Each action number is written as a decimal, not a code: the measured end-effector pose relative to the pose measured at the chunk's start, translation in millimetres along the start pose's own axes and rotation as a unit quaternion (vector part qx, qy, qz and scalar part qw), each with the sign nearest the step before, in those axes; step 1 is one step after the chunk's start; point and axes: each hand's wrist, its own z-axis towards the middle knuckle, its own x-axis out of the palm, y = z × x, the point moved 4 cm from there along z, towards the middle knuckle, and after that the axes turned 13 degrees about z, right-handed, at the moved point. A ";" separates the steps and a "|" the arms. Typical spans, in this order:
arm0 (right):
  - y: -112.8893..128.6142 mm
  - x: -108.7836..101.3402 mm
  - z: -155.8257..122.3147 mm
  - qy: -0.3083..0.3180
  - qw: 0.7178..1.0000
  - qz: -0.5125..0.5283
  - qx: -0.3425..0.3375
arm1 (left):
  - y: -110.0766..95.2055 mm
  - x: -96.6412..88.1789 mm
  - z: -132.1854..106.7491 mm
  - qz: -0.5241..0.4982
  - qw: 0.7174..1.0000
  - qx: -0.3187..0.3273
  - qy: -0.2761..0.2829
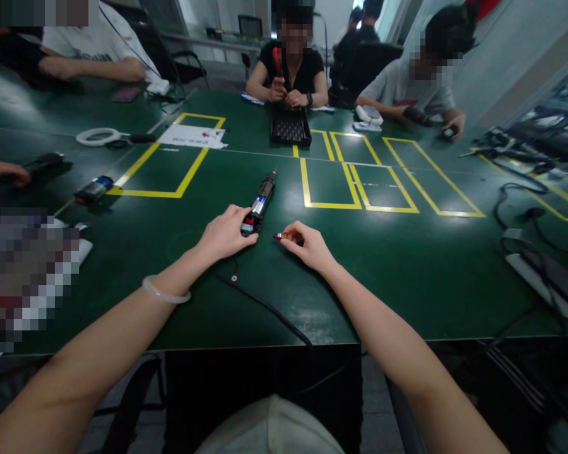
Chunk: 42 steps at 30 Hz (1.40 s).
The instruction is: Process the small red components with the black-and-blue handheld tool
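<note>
My left hand (228, 232) grips the rear end of what looks like an opened electric screwdriver (261, 200). The tool's dark body shows a silver motor-like part and something red near the back, and its thin bit points away from me. Close on the right, my right hand (307, 243) pinches a small red and orange part (279, 237) just above or on the table. Its exact kind is too small to make out, and my fingers partly hide it. A black cable (269, 295) runs from near my left hand towards the table's front edge.
Yellow tape rectangles (331, 205) mark the green table (246, 321). A black tray (290, 129) stands before a person opposite. Another opened tool (93, 189) lies left, near a co-worker's hand (4, 171). A white paper (192, 135) lies behind it; tangled cables (515, 189) lie right.
</note>
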 end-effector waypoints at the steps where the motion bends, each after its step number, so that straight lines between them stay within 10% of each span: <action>1: -1.1 0.1 0.3 -0.001 1.000 -0.004 -0.004 | -10.2 -1.1 -3.0 -0.001 1.000 0.015 -0.003; 17: -7.8 7.7 8.4 0.033 0.976 -0.217 -0.004 | -45.9 -5.7 -15.4 -0.018 0.995 0.099 -0.009; 42: -1.9 9.6 4.0 0.052 0.996 -0.065 -0.014 | -50.0 -6.9 -10.4 0.063 0.997 0.042 -0.028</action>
